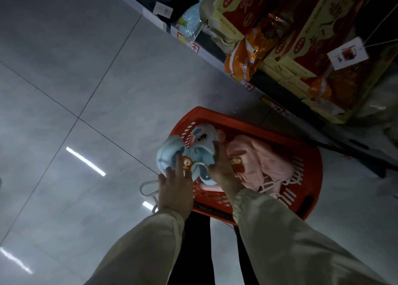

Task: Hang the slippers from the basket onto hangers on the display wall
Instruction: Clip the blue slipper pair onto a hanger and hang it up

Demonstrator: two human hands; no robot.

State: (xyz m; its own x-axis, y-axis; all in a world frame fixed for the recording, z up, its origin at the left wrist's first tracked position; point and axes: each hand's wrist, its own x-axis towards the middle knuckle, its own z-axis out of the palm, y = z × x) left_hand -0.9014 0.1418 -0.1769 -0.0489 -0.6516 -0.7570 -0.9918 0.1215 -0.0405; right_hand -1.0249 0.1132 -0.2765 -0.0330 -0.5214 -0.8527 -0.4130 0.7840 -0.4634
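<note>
Grey floor tiles (75, 80) with dark seams fill the view beneath you, and a low shelf (215, 54) runs along the far side, stacked with red and yellow boxes (318, 36) and orange packets (243, 56). A red slotted basket (310, 190) stands just under your hands, close to the shelf. Your right hand (221, 168) reaches over the basket's near rim, and its fingers (216, 149) curl over the edge of the blue slippers (170, 149), gripping them. The blue pair sits partly over the basket's left rim, between the fingers of your two hands, with a small orange cartoon badge showing just beside your left fingertips. Your left hand (175, 192) lies back-up against the same pair: one of its fingers (178, 158) is stretched straight onto the fluffy blue upper, while the others bend downward and are shorter in view. White loops of a hanger (146, 187) show just outside those bent fingers, over the floor and clear of the basket; you cannot tell whether the fingers hold the hanger or merely lie beside it, because the hand covers the spot where they meet. Pink slippers (262, 155) lie inside the basket, just beyond the back of your right hand and touching the blue pair. Both wrists come out of pale beige sleeves (150, 241).
</note>
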